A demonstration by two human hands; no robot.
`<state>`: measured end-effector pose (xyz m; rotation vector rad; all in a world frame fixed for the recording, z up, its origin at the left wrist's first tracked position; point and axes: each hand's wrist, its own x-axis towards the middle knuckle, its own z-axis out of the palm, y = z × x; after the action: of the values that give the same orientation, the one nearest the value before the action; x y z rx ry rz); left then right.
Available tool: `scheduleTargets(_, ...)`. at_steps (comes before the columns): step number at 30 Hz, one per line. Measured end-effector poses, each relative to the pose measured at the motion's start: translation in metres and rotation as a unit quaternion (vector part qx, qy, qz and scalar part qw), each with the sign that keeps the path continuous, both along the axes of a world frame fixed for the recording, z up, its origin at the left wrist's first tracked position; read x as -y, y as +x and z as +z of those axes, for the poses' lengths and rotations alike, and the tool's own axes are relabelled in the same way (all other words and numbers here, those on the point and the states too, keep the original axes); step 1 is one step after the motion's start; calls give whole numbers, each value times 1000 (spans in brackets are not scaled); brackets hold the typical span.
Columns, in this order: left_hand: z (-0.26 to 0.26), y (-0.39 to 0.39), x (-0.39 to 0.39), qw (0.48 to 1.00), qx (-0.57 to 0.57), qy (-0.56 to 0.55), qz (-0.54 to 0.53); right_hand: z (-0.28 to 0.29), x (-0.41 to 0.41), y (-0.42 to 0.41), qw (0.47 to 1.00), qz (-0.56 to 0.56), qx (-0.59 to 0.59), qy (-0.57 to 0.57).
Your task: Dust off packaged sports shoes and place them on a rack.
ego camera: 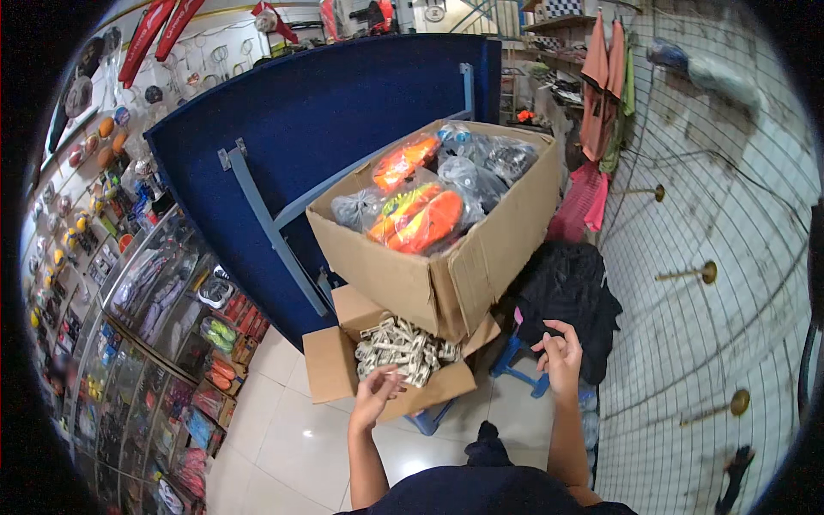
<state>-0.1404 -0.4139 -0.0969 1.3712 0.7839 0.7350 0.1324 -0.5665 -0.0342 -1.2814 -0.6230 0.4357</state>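
My left hand (375, 394) hovers by the near flap of an open cardboard box (329, 364), fingers loosely bent and nothing visible in them. Inside that box is a heap of off-white plastic pieces (402, 351), too jumbled to name exactly. To the right, my right hand (561, 358) is raised with its fingers curled apart, holding nothing I can see. A larger cardboard box (508, 241) sits tilted above the lower one. It holds bagged orange shoes (418, 219) and other items in clear plastic bags (473, 177).
A blue table-tennis tabletop (309, 116) stands on edge behind the boxes. Black cloth (566, 302) lies over a blue plastic stool (524, 370) on the right. Wire grid with metal hooks (708, 272) lines the right wall. Glass display shelving (148, 335) runs along the left.
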Motion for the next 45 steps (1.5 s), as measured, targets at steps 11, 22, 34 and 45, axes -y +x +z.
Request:
scheduleTargets(11, 123, 145, -198, 952, 210, 99, 199, 80, -227, 143, 974, 38, 201, 93)
scheduleTargets(22, 75, 229, -476, 932, -163, 195, 258, 93, -471, 157, 895, 4, 445, -35)
scheduleTargets(34, 68, 269, -460, 834, -243, 321, 379, 72, -475, 162, 788, 103, 528, -299)
scheduleTargets(45, 155, 278, -413, 726, -86, 528, 433, 90, -473, 166, 838, 107, 439, -307)
